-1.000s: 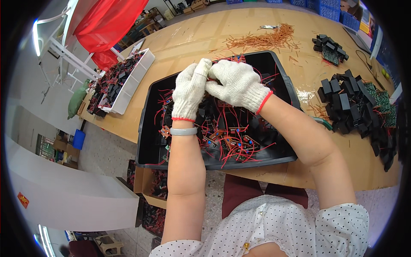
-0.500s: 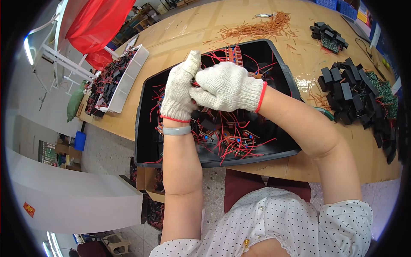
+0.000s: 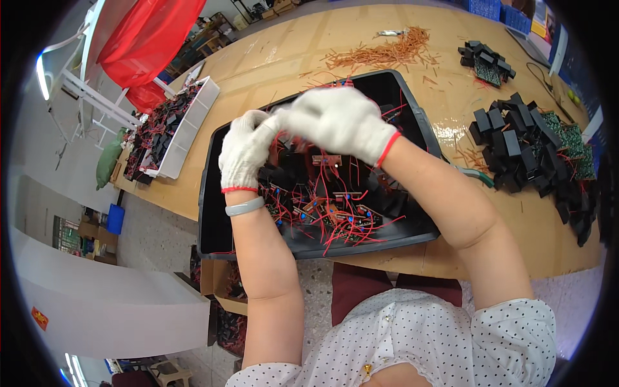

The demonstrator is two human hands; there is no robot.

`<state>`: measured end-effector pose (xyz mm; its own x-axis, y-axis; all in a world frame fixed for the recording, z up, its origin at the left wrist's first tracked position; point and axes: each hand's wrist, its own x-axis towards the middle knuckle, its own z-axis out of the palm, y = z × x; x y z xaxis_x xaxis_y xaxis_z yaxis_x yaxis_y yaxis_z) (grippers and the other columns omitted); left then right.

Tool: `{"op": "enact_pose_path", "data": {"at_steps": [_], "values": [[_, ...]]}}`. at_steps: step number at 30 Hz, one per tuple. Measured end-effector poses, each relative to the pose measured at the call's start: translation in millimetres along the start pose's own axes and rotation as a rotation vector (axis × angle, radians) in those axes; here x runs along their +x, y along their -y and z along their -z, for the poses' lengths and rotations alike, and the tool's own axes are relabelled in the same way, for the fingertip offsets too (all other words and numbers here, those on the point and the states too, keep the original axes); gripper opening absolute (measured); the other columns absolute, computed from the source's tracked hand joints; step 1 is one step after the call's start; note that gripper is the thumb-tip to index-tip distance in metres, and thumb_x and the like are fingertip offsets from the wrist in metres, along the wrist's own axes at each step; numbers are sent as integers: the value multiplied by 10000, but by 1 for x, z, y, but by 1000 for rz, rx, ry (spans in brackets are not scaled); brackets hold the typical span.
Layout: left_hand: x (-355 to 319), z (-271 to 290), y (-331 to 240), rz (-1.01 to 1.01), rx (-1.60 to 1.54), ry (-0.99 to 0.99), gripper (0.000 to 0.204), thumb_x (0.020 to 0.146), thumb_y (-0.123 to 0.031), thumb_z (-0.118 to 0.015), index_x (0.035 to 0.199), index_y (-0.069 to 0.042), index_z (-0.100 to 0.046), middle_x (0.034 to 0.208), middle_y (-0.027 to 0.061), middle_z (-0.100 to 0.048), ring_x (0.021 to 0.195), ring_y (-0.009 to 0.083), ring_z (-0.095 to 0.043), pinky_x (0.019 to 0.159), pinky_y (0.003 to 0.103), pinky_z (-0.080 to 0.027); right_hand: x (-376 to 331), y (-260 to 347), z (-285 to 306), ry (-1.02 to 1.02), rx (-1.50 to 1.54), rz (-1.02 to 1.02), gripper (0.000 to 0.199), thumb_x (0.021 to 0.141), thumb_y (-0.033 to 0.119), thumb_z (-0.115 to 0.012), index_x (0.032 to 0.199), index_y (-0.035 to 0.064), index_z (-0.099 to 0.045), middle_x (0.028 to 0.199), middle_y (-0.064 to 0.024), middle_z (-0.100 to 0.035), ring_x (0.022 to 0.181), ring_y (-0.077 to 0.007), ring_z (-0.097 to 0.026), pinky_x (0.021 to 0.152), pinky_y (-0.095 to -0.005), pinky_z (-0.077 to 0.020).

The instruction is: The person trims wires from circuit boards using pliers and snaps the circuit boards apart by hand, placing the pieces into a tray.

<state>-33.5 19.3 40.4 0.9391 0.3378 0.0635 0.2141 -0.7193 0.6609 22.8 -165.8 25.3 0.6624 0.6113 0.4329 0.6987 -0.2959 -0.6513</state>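
Wired boards point(image 3: 327, 160) in black tray point(image 3: 216, 219); left hand point(image 3: 245, 151), right hand point(image 3: 338, 121) curled above, hiding some (contents unclear); black blocks point(image 3: 512, 143) rightward.

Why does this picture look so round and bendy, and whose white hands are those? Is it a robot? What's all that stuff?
No robot here! It's a person wearing white gloves with red edges: the left hand and the right hand. The camera sits on the person's head and looks down, and its very wide lens bends straight edges.

The hands meet over a black tray full of little circuit boards with red wires. What the fingers hold, I can't tell: the gloves hide it and the right one is blurry.

The tray rests on a tan table. Also on it are a pile of thin orange-brown strips and, to the right, black blocks with green boards.
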Motion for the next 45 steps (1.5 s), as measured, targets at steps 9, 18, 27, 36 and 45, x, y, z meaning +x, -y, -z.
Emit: {"op": "enact_pose_path", "data": {"at_steps": [9,18,27,36,45], "values": [[-8,-37,-11,-539,-475,-72,597,734,-293,-740,1219,4,-557,923,113,-675,788,159,-641,687,316,-498,6,-11,22,177,602,-443,573,873,578,-418,893,87,-712,904,-156,-682,873,-318,-642,781,-368,-500],[-11,-5,-3,-171,-385,213,520,697,-285,-780,1122,-31,-621,844,53,-658,745,161,-601,681,293,-487,8,-22,22,32,-239,-292,476,917,482,-443,1070,80,-647,993,-138,-676,918,-303,-634,785,-371,-506],[-12,-12,-16,-249,-79,119,323,710,-326,-754,856,-44,-693,942,144,-650,851,266,-634,741,354,-496,2,-24,13,-9,61,113,584,951,558,-317,1213,118,-598,1023,-142,-665,819,-242,-633,723,-327,-510],[-9,2,9,-748,57,47,314,677,-278,-741,926,-93,-687,1012,111,-627,925,297,-602,800,350,-481,8,-23,19,-37,395,-596,831,879,682,-356,1290,-21,-522,936,-139,-655,629,-152,-559,571,-268,-485],[-20,11,4,46,288,-413,605,642,-503,-716,1112,-127,-657,1260,156,-557,1160,333,-529,968,420,-410,16,-76,3,-118,405,-788,398,816,391,-647,795,-5,-615,666,-80,-568,529,-189,-529,501,-342,-463]]}}
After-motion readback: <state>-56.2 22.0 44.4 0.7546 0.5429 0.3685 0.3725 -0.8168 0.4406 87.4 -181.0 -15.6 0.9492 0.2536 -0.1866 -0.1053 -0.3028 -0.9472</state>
